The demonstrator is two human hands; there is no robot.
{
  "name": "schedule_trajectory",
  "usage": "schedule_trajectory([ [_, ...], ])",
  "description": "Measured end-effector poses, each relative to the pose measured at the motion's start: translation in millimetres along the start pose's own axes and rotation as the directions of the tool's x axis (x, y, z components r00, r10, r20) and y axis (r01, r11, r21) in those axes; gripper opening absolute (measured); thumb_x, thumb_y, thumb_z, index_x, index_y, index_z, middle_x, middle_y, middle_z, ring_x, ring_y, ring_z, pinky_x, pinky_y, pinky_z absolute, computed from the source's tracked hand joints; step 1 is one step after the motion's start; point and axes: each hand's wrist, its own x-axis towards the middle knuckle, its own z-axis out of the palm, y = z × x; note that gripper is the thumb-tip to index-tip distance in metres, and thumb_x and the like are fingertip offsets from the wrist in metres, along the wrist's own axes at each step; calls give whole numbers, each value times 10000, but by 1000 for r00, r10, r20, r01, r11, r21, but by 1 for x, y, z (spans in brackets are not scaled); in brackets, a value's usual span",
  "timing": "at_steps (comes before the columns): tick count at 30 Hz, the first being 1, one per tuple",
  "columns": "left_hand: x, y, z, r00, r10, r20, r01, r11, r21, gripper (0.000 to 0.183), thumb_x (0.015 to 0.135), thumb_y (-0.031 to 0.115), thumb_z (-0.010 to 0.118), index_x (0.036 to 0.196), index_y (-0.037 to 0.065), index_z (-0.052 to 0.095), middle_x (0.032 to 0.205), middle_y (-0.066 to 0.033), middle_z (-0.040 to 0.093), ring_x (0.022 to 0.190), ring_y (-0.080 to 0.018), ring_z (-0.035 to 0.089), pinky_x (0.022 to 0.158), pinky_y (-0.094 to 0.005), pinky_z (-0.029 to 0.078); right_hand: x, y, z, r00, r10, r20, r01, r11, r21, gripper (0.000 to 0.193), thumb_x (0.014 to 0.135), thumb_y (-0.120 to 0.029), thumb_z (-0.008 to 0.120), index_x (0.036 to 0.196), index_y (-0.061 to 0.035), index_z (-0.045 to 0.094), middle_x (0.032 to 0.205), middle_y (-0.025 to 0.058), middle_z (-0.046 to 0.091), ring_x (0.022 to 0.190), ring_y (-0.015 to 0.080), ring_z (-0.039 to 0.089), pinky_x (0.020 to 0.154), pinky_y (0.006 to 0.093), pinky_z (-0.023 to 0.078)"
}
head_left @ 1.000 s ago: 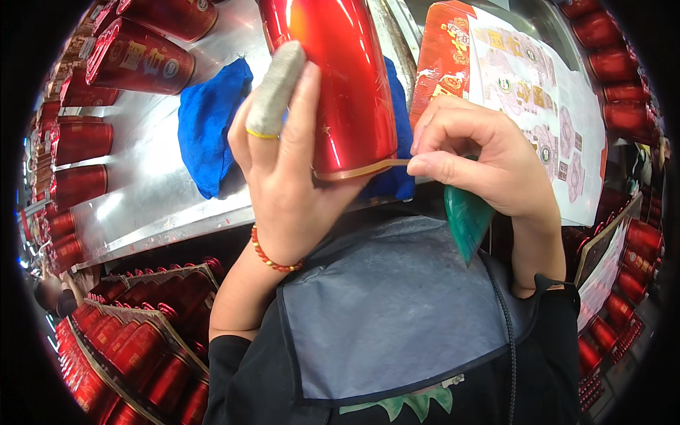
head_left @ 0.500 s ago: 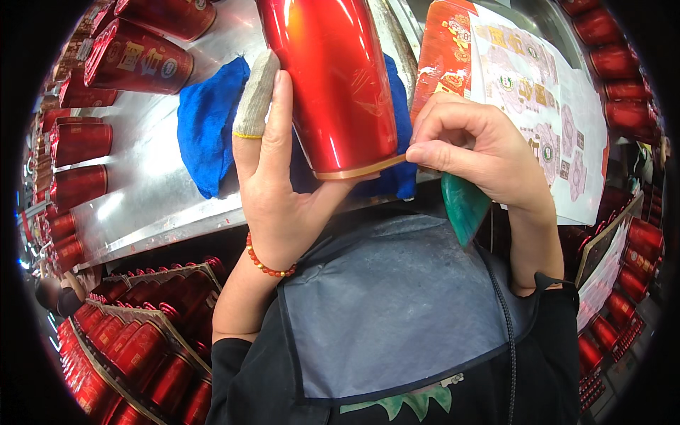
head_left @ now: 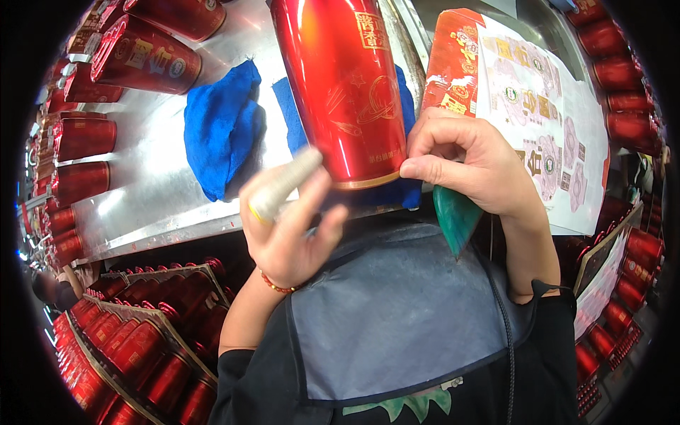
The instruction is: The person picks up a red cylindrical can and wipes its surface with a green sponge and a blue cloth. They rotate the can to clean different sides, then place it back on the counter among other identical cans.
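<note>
A glossy red bottle (head_left: 340, 92) with gold print stands tilted over blue cloth at the center, a gold band (head_left: 368, 183) around its near end. My right hand (head_left: 460, 159) is closed, its thumb and bent fingertips pinching at the right end of that band. Below its palm sticks out a green pointed scraper (head_left: 455, 219), its upper part hidden by the hand. My left hand (head_left: 287, 227), slightly blurred, is off the bottle to its lower left, fingers apart and holding nothing. A knitted finger sleeve (head_left: 287, 185) covers one of its fingers.
Folded blue cloth (head_left: 223, 131) lies on the metal table (head_left: 152, 205). At right, printed sheets (head_left: 535, 120) rest on a red printed sheet (head_left: 446, 64). Red bottles (head_left: 145, 60) line the table's left side; more fill racks (head_left: 134, 347) at lower left and right.
My left hand has let go of the bottle and drawn back toward me. The bottle has turned, bringing gold print into view. The right hand stays at its base, slightly lower.
</note>
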Motion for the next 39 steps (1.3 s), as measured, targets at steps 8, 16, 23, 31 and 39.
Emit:
schedule_trajectory([
  [8,21,2,11,996,-75,-53,77,997,24,820,720,297,916,1400,-12,576,1446,-213,551,1254,-360,533,1067,-419,414,-8,-20,-6,997,48,52,-53,995,86,93,930,-46,725,876,5,669,940,29,607,814,71,574,720,215,455],
  [16,38,4,18,990,-136,-30,136,991,12,907,713,126,902,1492,-40,468,1477,-217,507,1297,-363,514,1089,-409,408,-7,-11,-6,997,75,25,-76,997,30,108,939,-56,724,871,2,664,928,22,600,803,61,553,710,209,438],
  [23,32,0,20,984,-176,-33,174,982,-71,931,732,140,902,1511,-48,428,1487,-225,499,1316,-375,514,1088,-412,426,-2,-3,3,1000,-11,-25,12,999,30,184,929,-161,783,851,-27,684,753,-55,561,662,6,477,587,198,378],
  [31,5,7,-1,997,76,-19,-75,994,83,496,726,147,875,1185,23,735,1247,-144,687,1055,-276,643,935,-365,513,-1,1,5,1000,12,-29,-10,998,69,196,926,-160,788,832,-31,675,722,-64,550,643,-1,458,557,195,354],
  [39,23,8,15,926,364,-105,-362,932,39,381,653,94,850,1033,114,818,1179,-55,662,1119,-270,595,807,-345,576,-4,-6,1,984,173,30,-175,979,104,120,947,-78,731,923,-19,629,896,-14,619,773,22,573,678,187,451],
])
